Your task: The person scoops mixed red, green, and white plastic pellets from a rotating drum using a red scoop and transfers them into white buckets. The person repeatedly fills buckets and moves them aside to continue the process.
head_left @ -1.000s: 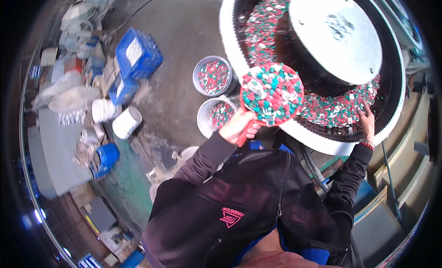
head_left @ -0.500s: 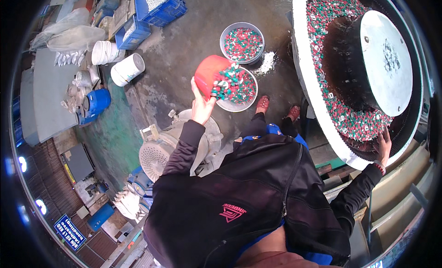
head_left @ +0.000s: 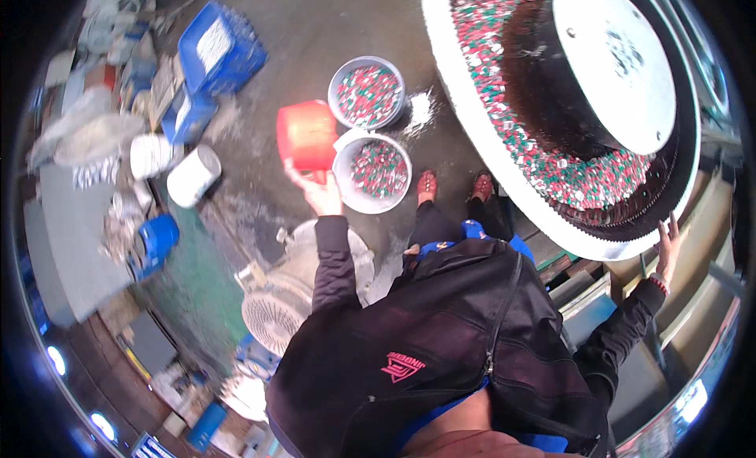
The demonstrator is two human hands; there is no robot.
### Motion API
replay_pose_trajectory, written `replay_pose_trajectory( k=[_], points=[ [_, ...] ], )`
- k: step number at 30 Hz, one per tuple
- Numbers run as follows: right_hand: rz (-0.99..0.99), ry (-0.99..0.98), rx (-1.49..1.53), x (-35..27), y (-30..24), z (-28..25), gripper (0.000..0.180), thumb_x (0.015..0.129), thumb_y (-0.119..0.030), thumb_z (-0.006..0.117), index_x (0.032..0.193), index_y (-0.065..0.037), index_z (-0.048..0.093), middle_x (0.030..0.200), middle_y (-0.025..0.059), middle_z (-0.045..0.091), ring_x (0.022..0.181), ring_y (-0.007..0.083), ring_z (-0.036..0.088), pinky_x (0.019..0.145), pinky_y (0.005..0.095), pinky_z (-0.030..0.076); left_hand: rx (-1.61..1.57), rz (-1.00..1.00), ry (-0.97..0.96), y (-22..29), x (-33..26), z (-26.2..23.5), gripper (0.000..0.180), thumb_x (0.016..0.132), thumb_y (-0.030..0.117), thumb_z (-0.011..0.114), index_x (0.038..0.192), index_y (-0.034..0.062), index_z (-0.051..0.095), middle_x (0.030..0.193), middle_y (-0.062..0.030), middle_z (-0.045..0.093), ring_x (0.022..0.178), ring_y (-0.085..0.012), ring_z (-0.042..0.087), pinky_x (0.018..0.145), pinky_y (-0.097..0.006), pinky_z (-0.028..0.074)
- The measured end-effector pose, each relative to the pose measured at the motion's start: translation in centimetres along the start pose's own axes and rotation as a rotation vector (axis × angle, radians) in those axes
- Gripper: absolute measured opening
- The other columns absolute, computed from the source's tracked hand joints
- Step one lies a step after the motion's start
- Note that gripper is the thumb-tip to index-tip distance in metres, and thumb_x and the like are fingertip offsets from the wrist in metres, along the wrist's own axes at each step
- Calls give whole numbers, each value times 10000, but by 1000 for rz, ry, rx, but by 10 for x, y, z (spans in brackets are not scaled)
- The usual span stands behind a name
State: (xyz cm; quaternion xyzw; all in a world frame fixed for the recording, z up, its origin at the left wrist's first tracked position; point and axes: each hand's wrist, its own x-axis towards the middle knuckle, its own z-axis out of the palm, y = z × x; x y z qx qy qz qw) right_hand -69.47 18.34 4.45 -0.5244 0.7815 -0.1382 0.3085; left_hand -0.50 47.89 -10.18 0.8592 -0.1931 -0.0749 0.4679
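Note:
My left hand (head_left: 317, 193) is closed on the lower side of a red plastic bowl (head_left: 305, 131), which looks smeared by motion. The red bowl is tipped beside a pale round basin (head_left: 342, 174) on the floor; I see no pieces at its mouth, and its inside is hidden. Small red, green and white pieces lie in that basin. At the right, my right hand (head_left: 669, 245) has its fingers spread at the near outer rim of a large round white machine bowl (head_left: 465, 100). More of the same pieces (head_left: 602, 178) fill its ring-shaped channel.
A second grey basin (head_left: 400, 103) of pieces stands just beyond the first. A metal machine with a perforated round plate (head_left: 277, 320) is near my left forearm. Blue crates (head_left: 240, 60), a white bucket (head_left: 193, 177) and a blue drum (head_left: 159, 239) stand at the left.
Pieces were tumbling from the red bowl over the nearer basin; now none are falling. The red bowl has drawn left. My right hand has left the pieces for the machine's outer rim. The view has shifted.

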Motion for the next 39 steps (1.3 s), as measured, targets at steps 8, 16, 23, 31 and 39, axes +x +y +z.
replay_pose_trajectory(
  k=[8, 16, 23, 31, 39],
  points=[
    [18, 39, 454, 95, 40, 42, 631, 867, -354, 539, 1379, -71, 301, 1401, 154, 320, 1278, 233, 316, 1021, 341, 257, 193, 801, -323, 288, 49, 144, 804, 778, 115, 576, 1366, 125, 27, 1028, -257, 567, 814, -386, 621, 714, -462, 498],
    [-302, 211, -529, 351, 206, 147, 530, 928, -382, 312, 1370, -89, 301, 1450, 121, 223, 1342, 309, 177, 1069, 513, 108, 1175, 1141, -264, 284, 114, 447, 777, 803, 110, 461, 1418, 71, -12, 679, -201, 588, 562, -316, 624, 481, -429, 510],
    [-173, 99, -723, 368, 229, 175, 480, 841, -382, 425, 1263, -154, 440, 1355, 50, 367, 1197, 344, 387, 953, 508, 345, 1277, 1211, -447, 142, 53, 439, 739, 811, 123, 455, 1414, 26, 40, 594, -108, 553, 457, -216, 568, 418, -370, 490],
    [130, -401, -243, 288, 188, 225, 802, 749, -617, 475, 1208, 40, 483, 1112, 278, 544, 1067, 379, 523, 905, 421, 408, 1293, 506, -1114, 144, -126, 360, 293, 775, 171, 486, 891, -47, 643, 736, -203, 638, 708, -308, 654, 622, -411, 530],
    [391, -617, 7, 175, 169, 283, 760, 794, -666, 380, 1286, -92, 452, 1301, 188, 449, 1253, 315, 367, 1002, 363, 314, 892, 580, -1416, 102, -305, 419, 277, 789, 190, 479, 789, -13, 667, 737, -226, 624, 718, -361, 640, 816, -533, 443]
  ],
)
